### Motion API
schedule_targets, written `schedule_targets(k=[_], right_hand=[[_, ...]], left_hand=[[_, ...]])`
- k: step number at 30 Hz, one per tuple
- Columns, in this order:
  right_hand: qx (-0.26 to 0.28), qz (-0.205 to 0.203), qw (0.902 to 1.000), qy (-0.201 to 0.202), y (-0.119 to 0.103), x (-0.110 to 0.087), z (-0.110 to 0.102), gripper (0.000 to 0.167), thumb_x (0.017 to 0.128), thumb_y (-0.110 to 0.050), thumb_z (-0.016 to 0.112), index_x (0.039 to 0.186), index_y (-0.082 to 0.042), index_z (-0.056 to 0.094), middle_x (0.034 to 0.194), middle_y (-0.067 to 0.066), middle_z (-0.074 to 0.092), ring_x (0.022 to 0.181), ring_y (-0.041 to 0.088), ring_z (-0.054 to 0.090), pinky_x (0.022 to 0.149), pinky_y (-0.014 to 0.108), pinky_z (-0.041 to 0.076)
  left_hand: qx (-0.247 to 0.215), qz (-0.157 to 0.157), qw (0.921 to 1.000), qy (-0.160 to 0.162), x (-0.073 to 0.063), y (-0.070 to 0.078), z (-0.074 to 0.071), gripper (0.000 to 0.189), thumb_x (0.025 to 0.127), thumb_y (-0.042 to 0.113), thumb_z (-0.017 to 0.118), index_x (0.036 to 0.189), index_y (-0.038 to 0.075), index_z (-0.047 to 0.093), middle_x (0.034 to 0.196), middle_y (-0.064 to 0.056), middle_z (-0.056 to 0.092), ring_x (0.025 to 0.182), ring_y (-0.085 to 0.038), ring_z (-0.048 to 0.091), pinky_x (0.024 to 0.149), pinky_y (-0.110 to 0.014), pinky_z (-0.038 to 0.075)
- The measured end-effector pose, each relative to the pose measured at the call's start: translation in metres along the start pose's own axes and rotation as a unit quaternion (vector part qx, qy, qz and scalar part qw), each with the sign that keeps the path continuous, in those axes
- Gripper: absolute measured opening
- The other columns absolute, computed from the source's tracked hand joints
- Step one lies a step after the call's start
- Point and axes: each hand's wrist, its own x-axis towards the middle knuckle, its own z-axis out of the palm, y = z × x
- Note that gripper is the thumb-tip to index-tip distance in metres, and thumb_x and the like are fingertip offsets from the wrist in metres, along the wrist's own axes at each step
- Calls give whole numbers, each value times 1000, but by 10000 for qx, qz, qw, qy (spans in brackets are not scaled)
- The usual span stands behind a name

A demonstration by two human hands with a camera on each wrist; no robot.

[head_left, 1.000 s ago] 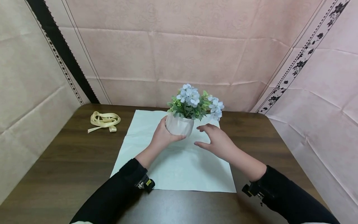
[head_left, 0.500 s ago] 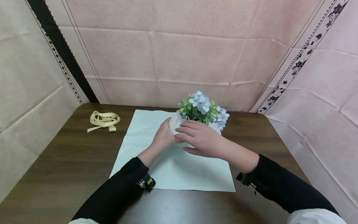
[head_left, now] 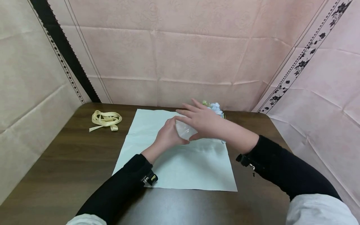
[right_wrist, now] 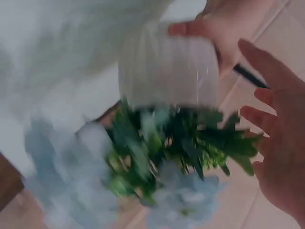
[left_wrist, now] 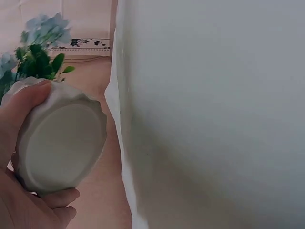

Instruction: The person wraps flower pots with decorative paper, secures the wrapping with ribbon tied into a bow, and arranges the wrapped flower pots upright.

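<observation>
My left hand (head_left: 168,135) grips a white flowerpot (head_left: 186,128) that holds artificial blue flowers (head_left: 216,108). The pot is tipped over on its side in the air above a pale sheet of paper (head_left: 194,175). In the left wrist view its round base (left_wrist: 64,148) faces the camera, with thumb and fingers curled round the side. Beside the pot my right hand (head_left: 203,121) is spread, and in the head view it covers most of the blooms. Green leaves (right_wrist: 167,140) and the pot's ribbed wall (right_wrist: 167,71) show blurred in the right wrist view, with right fingers (right_wrist: 274,71) loosely bent nearby.
A loose coil of cream ribbon (head_left: 107,119) lies at the back left of the brown wooden table (head_left: 70,156). Pinkish patterned cloth (head_left: 197,59) hangs behind the table and along both sides.
The pot has gone from nearly upright to lying tilted, its flowers swinging right and down. My right hand has moved left and up to beside it, while my left hand keeps its hold.
</observation>
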Motion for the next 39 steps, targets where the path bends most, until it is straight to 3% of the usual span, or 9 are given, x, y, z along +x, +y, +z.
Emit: schedule_targets(k=[8,11,16,20,28,34,39], right_hand=[[453,675,9905,-1106,23,11,0,87,79,-57,73,148,-14,42,149,4,44,143,29,26,115,53,0],[422,840,9862,-1364,26,14,3,85,78,-59,74,146,-15,46,144,3,49,141,28,31,115,53,-1],[965,1159,9753,-1617,28,14,9,76,82,-58,69,142,-15,52,140,2,54,136,24,38,115,53,0],[1324,1331,9688,-1616,33,12,10,67,84,-50,71,137,-13,56,138,5,55,133,25,42,114,56,8],[1514,1322,9693,-1414,39,11,19,60,80,-34,81,131,-10,60,127,8,59,122,27,52,112,54,22],[1591,1408,9664,-1447,43,9,27,60,76,-30,85,127,-8,62,122,9,61,112,28,56,100,45,39],[1935,1483,9586,-1468,45,8,36,62,76,-28,85,128,-6,61,119,9,60,105,26,58,91,41,46]], left_hand=[[467,13,9989,-31,8,8,5,115,58,43,92,148,5,31,141,-16,40,116,-29,51,88,-45,49],[546,66,9985,-18,10,9,7,116,58,42,93,148,5,31,142,-16,39,116,-29,51,88,-44,49],[687,251,9973,-9,14,13,9,115,57,39,94,147,5,32,140,-13,41,117,-26,49,90,-40,49],[726,384,9966,-25,19,16,11,114,57,38,94,146,4,33,139,-12,42,118,-25,48,92,-39,48],[925,416,9948,-78,27,18,17,114,57,40,94,146,3,33,138,-13,43,118,-24,47,92,-37,48],[973,522,9936,-259,33,18,26,115,60,41,93,148,2,31,141,-14,40,120,-25,47,92,-37,48],[1254,494,9904,-296,36,17,30,115,59,45,92,147,3,32,141,-14,41,120,-25,46,93,-37,48]])
